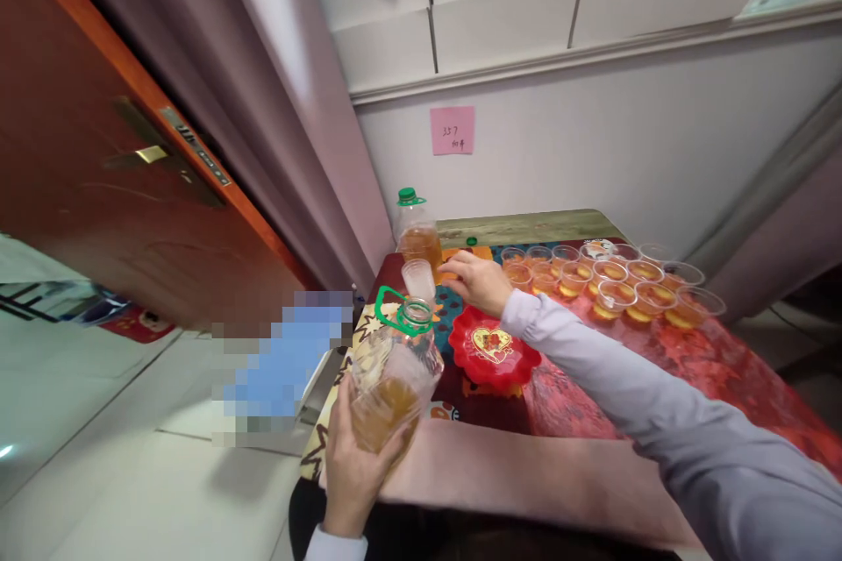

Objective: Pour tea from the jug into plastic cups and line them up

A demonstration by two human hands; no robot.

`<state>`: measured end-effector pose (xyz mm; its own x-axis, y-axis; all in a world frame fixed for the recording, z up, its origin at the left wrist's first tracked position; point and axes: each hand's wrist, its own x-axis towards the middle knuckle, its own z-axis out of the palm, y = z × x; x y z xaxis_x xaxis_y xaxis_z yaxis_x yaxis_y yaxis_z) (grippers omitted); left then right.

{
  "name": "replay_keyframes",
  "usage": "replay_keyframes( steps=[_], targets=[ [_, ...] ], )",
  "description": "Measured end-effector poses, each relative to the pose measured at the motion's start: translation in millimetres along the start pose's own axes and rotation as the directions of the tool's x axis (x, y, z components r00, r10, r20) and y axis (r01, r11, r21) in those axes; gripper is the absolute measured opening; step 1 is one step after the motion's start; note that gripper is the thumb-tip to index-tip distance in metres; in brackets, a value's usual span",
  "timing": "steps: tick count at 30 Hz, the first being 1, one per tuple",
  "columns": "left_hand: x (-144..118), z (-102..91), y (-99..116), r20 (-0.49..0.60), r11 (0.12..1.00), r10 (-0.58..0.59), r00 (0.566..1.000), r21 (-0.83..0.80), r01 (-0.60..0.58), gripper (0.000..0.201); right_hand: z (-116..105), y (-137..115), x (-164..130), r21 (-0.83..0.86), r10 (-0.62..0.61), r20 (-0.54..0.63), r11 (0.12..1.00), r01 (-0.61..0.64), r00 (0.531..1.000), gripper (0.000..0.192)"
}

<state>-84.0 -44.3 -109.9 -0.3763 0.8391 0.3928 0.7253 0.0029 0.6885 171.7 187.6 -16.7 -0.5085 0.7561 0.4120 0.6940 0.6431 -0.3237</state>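
Note:
My left hand (359, 465) grips a clear plastic jug (388, 403) around its lower body. The jug is tilted, uncapped, has a green handle, and holds some amber liquid. My right hand (474, 280) reaches over the table with fingers curled together beside a stack of clear plastic cups (418, 279); whether anything is pinched in them is hidden. A second jug (421, 244) of amber liquid, green cap on, stands behind the cups. Below my right wrist lies a red scalloped plate (493, 347) with a heart design. A loose green cap (472, 241) rests farther back.
Several clear cups of amber liquid (605, 289) stand in rows on the right of the patterned tablecloth (566, 394). A pink note (452, 131) is on the wall behind. At left are a brown door (151, 149) and a blurred blue patch (289, 359) near the floor.

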Motion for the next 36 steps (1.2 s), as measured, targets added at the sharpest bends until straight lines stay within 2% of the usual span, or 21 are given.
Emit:
replay_keyframes(
  steps=[3,6,11,15,22,25,27,29,32,34,36],
  targets=[
    [0,-0.5,1,-0.007,1.0,0.021,1.0,-0.002,-0.021,0.107,13,-21,32,-0.086,-0.012,0.176,0.996,0.027,0.984,0.037],
    [-2,-1.5,0,-0.005,0.999,0.04,0.999,0.002,-0.04,0.105,25,-31,52,-0.17,0.017,0.285,0.985,0.033,0.958,0.037],
    [-5,-2.4,-4,0.0,0.999,0.037,0.999,-0.031,-0.037,0.107,40,-28,64,-0.185,0.024,0.32,0.982,0.037,0.947,0.029],
    [-6,-2.9,-4,-0.028,0.998,0.016,0.999,-0.054,-0.018,0.108,43,-22,68,-0.181,0.042,0.306,0.983,0.015,0.951,0.028],
    [-6,-3.0,-4,-0.007,0.998,0.025,1.0,-0.058,-0.025,0.109,38,-20,66,-0.126,0.061,0.217,0.991,-0.034,0.974,0.014],
    [-7,-2.7,-5,-0.015,0.998,0.025,1.0,-0.056,-0.026,0.108,31,-22,69,-0.088,0.05,0.162,0.995,-0.036,0.985,0.014],
    [-7,-2.4,-5,-0.021,0.998,0.026,0.999,-0.049,-0.027,0.107,20,-20,70,-0.038,0.02,0.064,0.999,-0.018,0.998,0.015],
    [-7,-2.2,-5,-0.029,0.999,0.028,0.999,-0.041,-0.03,0.107,5,-15,67,0.025,-0.03,-0.106,0.999,0.033,0.994,0.012],
    [-7,-2.1,-5,-0.038,0.999,0.039,0.999,-0.033,-0.04,0.11,-16,0,43,0.072,-0.088,-0.319,0.991,0.117,0.944,0.011],
    [-7,-2.3,-4,-0.032,0.999,0.044,0.999,-0.023,-0.045,0.109,-21,13,11,0.067,-0.101,-0.341,0.989,0.131,0.935,0.015],
    [-6,-2.6,-2,-0.02,0.999,0.049,0.999,-0.012,-0.05,0.107,-13,27,-28,0.048,-0.102,-0.275,0.992,0.12,0.956,0.019]
  ],
)
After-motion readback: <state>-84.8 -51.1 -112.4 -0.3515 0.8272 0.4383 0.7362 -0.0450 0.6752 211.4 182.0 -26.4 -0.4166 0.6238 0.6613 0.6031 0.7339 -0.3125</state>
